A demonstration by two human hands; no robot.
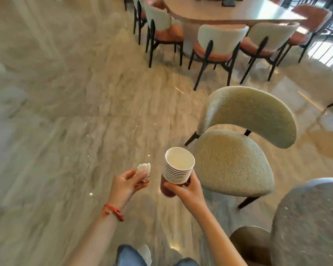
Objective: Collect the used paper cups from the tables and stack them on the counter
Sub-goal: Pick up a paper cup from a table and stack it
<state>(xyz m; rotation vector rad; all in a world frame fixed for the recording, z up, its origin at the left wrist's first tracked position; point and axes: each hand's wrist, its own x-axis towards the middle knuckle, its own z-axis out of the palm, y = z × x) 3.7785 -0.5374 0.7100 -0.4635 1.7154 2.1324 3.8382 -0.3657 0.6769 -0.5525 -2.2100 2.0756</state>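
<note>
A stack of several nested white paper cups point(178, 167), with a reddish outer cup at the bottom, tilts toward me in front of my chest. My right hand point(186, 189) grips the stack around its lower part, thumb across the front. The top cup looks empty inside. To the left, my left hand point(127, 182) pinches a crumpled white tissue point(144, 169) between thumb and fingers. A red bead bracelet sits on my left wrist. Both hands are held above the marble floor.
A pale boucle chair point(238, 150) stands just right of the cups, and another chair back point(311, 223) is at the lower right. A long table point(229, 12) with several chairs around it stands ahead. Open marble floor point(65, 112) lies to the left.
</note>
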